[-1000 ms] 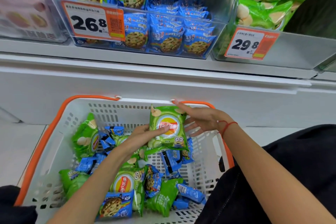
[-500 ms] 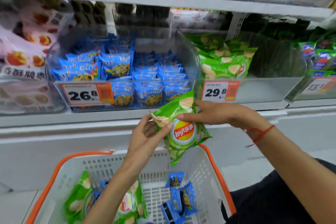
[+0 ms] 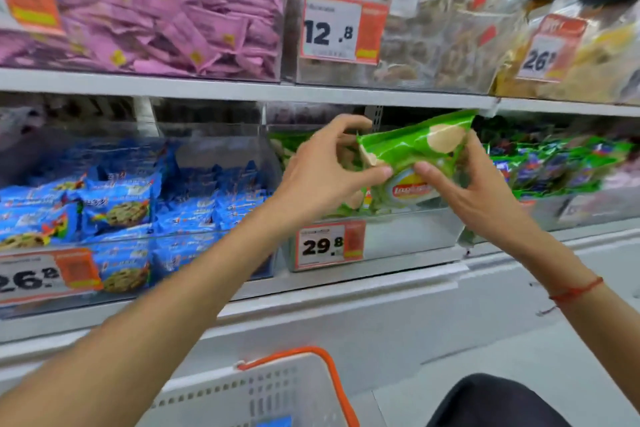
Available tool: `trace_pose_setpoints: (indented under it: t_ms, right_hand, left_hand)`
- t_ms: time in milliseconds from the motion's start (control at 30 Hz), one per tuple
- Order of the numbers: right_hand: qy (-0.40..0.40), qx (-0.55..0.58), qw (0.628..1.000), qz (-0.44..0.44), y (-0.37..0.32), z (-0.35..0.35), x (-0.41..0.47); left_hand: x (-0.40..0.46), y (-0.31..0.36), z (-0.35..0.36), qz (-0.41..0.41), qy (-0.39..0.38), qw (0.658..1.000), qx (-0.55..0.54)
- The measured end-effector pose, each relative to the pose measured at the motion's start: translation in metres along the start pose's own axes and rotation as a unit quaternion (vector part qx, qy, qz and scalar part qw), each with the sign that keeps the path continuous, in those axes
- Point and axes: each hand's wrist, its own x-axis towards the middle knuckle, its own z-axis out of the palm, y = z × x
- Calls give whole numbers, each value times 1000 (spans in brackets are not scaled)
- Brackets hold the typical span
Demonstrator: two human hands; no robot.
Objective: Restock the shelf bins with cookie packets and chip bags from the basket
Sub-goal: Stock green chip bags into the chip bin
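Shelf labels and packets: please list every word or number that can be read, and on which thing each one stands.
"12.8": price tag on the upper clear bin.
"29.8": price tag on the bin under the green chip bag.
"26", cut off by blur: tag at upper right.
"26", last digit unclear: tag on the blue cookie packets bin.
Red logo on the chip bag: blurred, unreadable.
Small print on tags and packets: unreadable.

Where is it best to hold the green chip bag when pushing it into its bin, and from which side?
Judging by its pose, grip the green chip bag at its near end, one hand per side, as the left hand and right hand do. It lies tilted, far end towards the 29.8 bin, so that end stays free.
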Motion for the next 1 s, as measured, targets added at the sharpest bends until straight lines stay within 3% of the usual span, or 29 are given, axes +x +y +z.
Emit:
trace_pose_setpoints:
  t_ms: [100,267,400,800,1000]
  right_hand:
    - [15,-86,992,86,23,-12,18]
    - [-86,-36,962,258,51,-10,57]
    - [-155,-14,912,380,73,1,80]
    - [-202,-52,887,411,95,20,89]
    - [-175,-77,895,404,94,28,87]
  left_hand:
    - [43,-8,23,-8,-50,997,58]
    - [87,-28,42,-73,-149,966,201]
    - [102,-37,48,-93,-173,930,310]
    - [110,-43,64,-168,-192,892,373]
    - [109,-42,69,-169,-178,880,406]
